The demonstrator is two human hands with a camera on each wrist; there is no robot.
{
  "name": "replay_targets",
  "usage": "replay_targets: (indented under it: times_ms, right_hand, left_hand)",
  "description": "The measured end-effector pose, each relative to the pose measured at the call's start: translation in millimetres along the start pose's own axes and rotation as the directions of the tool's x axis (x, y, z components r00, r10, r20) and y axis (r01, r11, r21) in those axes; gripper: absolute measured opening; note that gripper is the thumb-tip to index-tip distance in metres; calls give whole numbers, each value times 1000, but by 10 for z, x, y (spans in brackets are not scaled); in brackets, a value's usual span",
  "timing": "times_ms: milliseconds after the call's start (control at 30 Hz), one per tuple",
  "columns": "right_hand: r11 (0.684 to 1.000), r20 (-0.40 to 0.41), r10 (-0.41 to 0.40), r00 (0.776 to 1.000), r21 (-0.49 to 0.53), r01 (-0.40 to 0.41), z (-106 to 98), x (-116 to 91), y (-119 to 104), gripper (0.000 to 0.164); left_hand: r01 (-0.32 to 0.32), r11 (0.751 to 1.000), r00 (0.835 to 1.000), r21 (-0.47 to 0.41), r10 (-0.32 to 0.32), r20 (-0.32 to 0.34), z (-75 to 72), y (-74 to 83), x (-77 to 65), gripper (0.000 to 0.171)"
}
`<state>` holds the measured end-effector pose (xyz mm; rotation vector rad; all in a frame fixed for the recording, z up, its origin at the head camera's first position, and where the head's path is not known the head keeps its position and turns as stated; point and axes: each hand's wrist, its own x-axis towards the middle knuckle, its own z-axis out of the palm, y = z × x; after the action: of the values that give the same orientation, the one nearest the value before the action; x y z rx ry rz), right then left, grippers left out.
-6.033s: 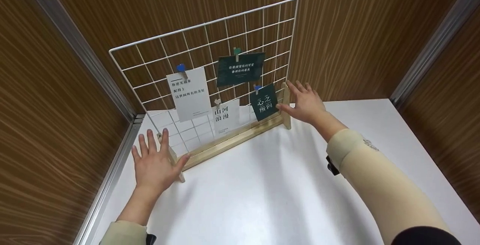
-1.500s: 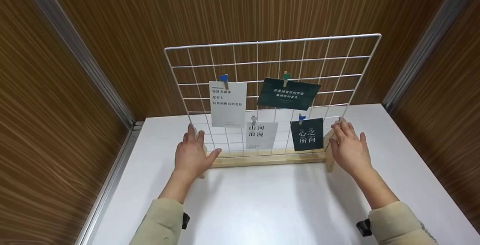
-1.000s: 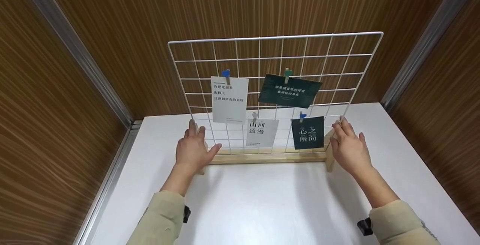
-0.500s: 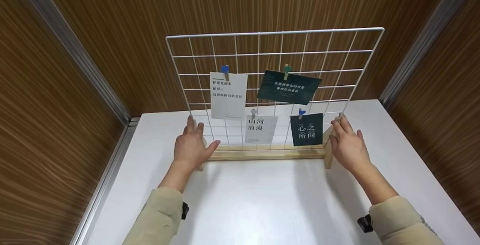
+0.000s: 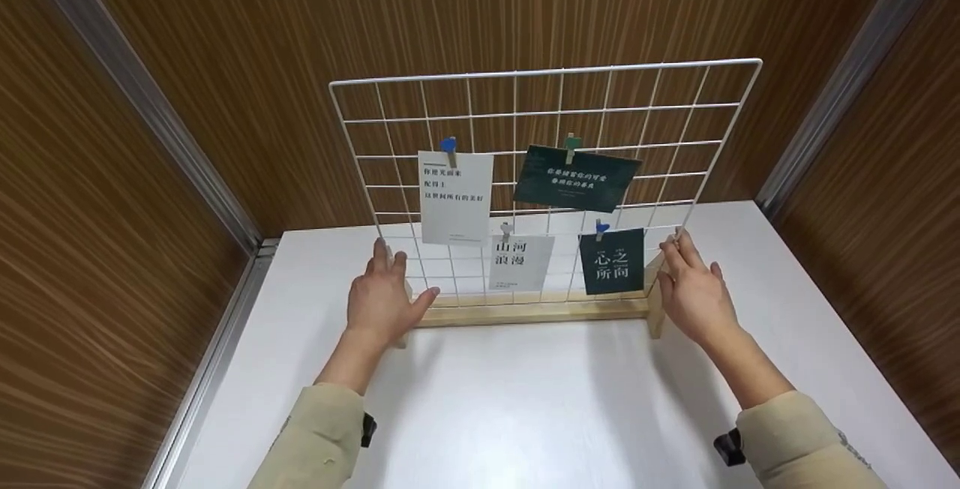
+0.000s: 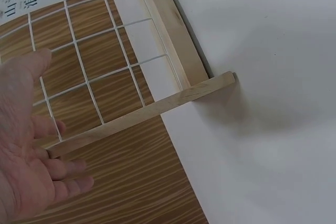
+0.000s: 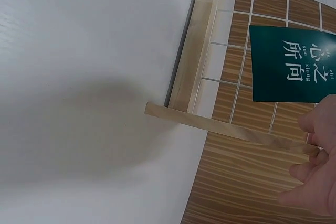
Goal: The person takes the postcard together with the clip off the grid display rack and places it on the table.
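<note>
A white wire grid photo rack [image 5: 541, 71] stands upright in a wooden base [image 5: 525, 313] on the white table. My left hand [image 5: 381, 300] is at its left wooden post [image 6: 142, 114], fingers along the post's upper end and thumb spread away. At the right post [image 7: 236, 130], my right hand [image 5: 699, 295] pinches the upper end between thumb and fingers. Clothespins hold several cards on the grid: a tall white card [image 5: 456, 211], a tilted dark green card [image 5: 576, 187], a small white card [image 5: 520, 273] and a small dark green card [image 5: 612, 271].
A wood-grain panel [image 5: 525, 9] rises behind the white table [image 5: 510, 399]. Similar panels stand on the left [image 5: 112, 286] and right [image 5: 877, 174], with metal strips [image 5: 150, 91] at the corners.
Six seconds ago the rack stood slanted and farther left; it has turned roughly parallel to the back panel. The right hand's spread fingers have closed on the post. Little has moved lately.
</note>
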<state>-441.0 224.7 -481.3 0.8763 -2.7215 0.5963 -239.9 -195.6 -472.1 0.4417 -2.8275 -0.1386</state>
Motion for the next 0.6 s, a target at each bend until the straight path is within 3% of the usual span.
replay_targets:
  times_ms: [433, 600]
  right_hand:
    - [1000, 10, 4, 1000, 0, -4, -29, 24, 0, 49]
    - [1000, 32, 19, 999, 24, -20, -29, 12, 10, 50]
  left_hand:
    - [24, 1000, 994, 10, -25, 102, -104, -10, 12, 93]
    - [24, 1000, 993, 1, -23, 112, -133, 0, -6, 93]
